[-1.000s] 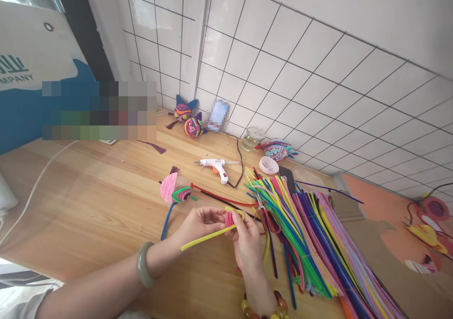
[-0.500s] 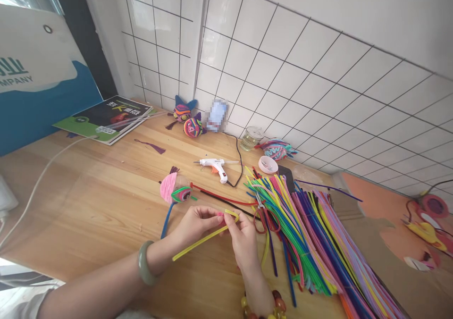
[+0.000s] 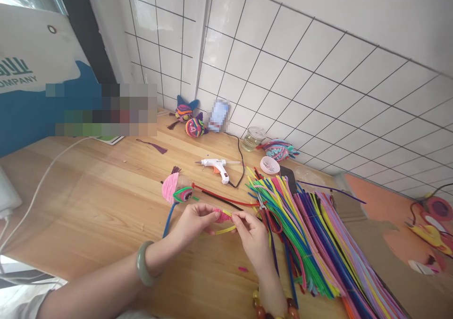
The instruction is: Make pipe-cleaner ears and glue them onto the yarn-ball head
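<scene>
My left hand [image 3: 201,219] pinches a pink coiled pipe-cleaner piece [image 3: 222,216] between thumb and fingers. A yellow pipe cleaner [image 3: 225,230] lies against that piece and loops beneath it. My right hand [image 3: 247,227] is closed, thumb and fingertips pinching the yellow pipe cleaner at the pink piece's right end. Just beyond my left hand rests a round ornament [image 3: 171,188] with pink wrapping, a green-edged eye and a dark tassel. A blue pipe cleaner [image 3: 170,221] stretches from under it. On the wood below my hands lies a small pink scrap [image 3: 242,269].
Bundles of coloured pipe cleaners [image 3: 300,234] fill the right side, with red-handled scissors [image 3: 274,217] at their left edge. A white glue gun [image 3: 216,164], a pink dish [image 3: 269,165], a lidded glass jar [image 3: 253,139] and finished ornaments [image 3: 195,126] stand toward the tiled wall.
The yellow pipe cleaner's long end, which stretched down-left across my left wrist, now loops under the pink piece. My right hand moved slightly right. A pink scrap shows on the table.
</scene>
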`<state>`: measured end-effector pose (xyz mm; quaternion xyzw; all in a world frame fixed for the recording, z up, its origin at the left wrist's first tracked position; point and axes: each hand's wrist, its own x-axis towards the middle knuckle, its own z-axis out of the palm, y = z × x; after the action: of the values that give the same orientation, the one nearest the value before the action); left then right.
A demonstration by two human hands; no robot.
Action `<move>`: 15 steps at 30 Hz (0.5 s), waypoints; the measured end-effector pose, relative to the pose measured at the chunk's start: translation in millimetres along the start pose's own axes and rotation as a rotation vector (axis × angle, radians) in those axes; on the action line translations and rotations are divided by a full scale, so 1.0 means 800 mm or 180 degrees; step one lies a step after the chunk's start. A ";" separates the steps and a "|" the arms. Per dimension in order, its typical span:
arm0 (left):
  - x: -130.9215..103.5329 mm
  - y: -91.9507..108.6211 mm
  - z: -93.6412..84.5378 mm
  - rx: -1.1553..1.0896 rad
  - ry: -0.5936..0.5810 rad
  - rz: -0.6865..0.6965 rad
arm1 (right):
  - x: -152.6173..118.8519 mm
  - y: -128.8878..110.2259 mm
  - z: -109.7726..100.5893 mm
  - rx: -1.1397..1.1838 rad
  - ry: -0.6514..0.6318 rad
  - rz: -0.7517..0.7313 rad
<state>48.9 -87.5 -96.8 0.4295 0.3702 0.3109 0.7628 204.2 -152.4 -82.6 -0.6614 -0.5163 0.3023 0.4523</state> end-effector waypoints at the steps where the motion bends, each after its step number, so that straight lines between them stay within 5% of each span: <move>1: -0.001 0.001 0.000 0.0006 0.0032 0.0016 | 0.001 0.002 -0.002 -0.0045 -0.0047 0.0040; 8: -0.002 0.000 -0.001 0.0086 0.0059 0.0270 | 0.005 0.017 -0.011 -0.0633 -0.0767 -0.0193; 15: -0.008 -0.004 0.005 0.0156 -0.0263 0.0037 | -0.003 0.004 -0.031 -0.0821 -0.0226 -0.0050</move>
<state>49.4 -95.7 -96.1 0.4627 0.3434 0.2881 0.7649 226.4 -162.4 -75.6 -0.6988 -0.5718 0.2531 0.3473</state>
